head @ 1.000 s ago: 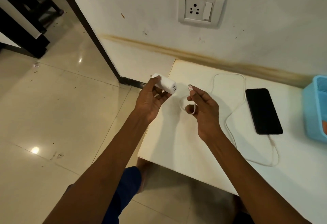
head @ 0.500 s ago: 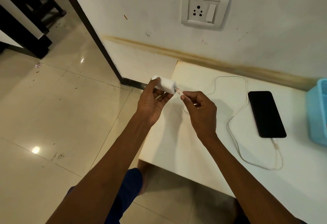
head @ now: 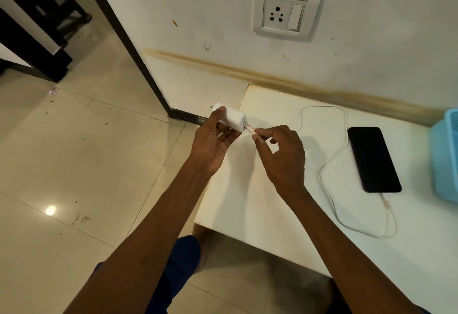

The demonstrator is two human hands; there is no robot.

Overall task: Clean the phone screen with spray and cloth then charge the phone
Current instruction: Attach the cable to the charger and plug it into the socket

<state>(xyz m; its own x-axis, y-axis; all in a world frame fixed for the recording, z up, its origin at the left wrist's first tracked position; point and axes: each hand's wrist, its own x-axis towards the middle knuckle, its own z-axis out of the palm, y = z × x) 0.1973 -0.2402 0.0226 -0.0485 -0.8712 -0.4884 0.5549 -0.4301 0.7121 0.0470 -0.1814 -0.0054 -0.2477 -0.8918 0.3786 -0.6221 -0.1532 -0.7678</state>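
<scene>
Above the desk's (head: 247, 204) left corner, we see the white charger (head: 231, 119) held with its long axis running up-left to down-right, prongs toward the wall, ports facing the right hand (head: 282, 155). The left hand (head: 213, 145) grips the charger; the right hand pinches the cable plug (head: 250, 129) at a port. The phone (head: 373, 159) lies screen-up on the desk, cable (head: 329, 165) attached at its near end.

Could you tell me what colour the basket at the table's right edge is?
Light blue basket, clearest in the head view.
</scene>
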